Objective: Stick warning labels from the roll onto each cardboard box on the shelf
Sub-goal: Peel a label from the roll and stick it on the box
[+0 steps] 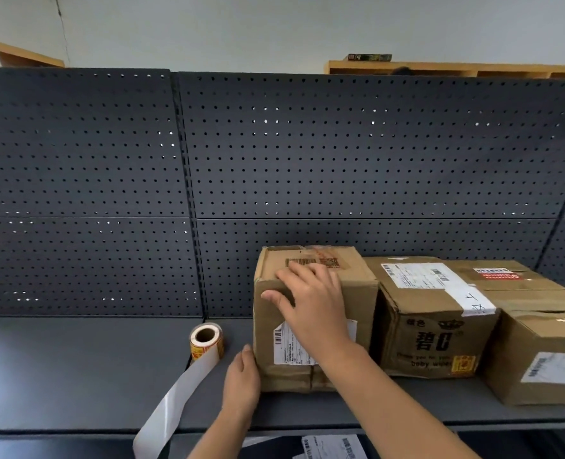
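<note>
A worn cardboard box point(357, 293) stands on the dark shelf point(75, 366), leftmost of three boxes. My right hand point(311, 303) lies flat over its upper front edge, fingers spread across the top and front. My left hand point(241, 382) presses against the box's lower left corner. The label roll point(206, 339), yellow and red, stands on the shelf just left of the box, with a strip of bare white backing paper point(175, 402) trailing off the front edge. The middle box point(430, 326) bears a yellow label low on its front. The right box point(539, 346) is partly cut off.
A black perforated back panel point(274, 160) rises behind the shelf. Wooden shelving point(456, 67) shows above it, with a dark book on top. Below the shelf's front edge lies something with a printed shipping label point(334, 447). The shelf's left part holds nothing but the roll.
</note>
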{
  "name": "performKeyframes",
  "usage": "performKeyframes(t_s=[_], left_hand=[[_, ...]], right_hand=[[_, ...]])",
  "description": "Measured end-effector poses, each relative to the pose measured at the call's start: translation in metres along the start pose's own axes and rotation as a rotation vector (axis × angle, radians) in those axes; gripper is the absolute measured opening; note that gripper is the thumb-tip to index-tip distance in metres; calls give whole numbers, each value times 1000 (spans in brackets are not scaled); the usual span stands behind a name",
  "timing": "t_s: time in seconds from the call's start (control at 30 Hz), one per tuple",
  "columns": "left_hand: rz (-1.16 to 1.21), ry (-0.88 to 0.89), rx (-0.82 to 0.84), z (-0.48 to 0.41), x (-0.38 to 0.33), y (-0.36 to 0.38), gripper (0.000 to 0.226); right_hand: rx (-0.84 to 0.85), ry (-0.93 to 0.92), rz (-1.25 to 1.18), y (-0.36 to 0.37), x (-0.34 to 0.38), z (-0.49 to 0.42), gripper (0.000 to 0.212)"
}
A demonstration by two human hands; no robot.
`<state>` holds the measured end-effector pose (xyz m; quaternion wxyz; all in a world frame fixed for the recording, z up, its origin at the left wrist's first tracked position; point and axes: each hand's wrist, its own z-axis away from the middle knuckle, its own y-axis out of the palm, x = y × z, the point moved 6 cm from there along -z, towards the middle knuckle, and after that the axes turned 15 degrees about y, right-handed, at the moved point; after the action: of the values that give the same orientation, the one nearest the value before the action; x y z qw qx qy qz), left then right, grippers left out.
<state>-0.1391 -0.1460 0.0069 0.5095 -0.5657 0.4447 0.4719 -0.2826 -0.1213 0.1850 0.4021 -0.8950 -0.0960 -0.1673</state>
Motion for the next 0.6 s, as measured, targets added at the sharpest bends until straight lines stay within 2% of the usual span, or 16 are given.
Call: performKeyframes(t_s=[0.07,0.2,0.27,0.37,0.4,0.5,0.6], left_hand=[[-49,59,-4,1,-6,-1,51],[112,46,27,4,-36,5,61],[180,73,20,0,-53,6,53],[290,77,-1,-9,-79,5,38],[321,66,-13,-13,-87,3,35],[369,121,-90,-21,-113,-9,33],[276,282,-86,-18,-141,-13,37]], right_hand=[[2,0,-2,1,-2,2,43],[67,-31,29,4,-3,7,44],[103,-34,24,2,-3,8,46],[138,57,-161,-16,-10,1,48],[125,94,-232,-25,-15,-2,45],[-65,200,-330,-56,-40,-14,31],[-123,387,-405,-67,-80,-22,30]])
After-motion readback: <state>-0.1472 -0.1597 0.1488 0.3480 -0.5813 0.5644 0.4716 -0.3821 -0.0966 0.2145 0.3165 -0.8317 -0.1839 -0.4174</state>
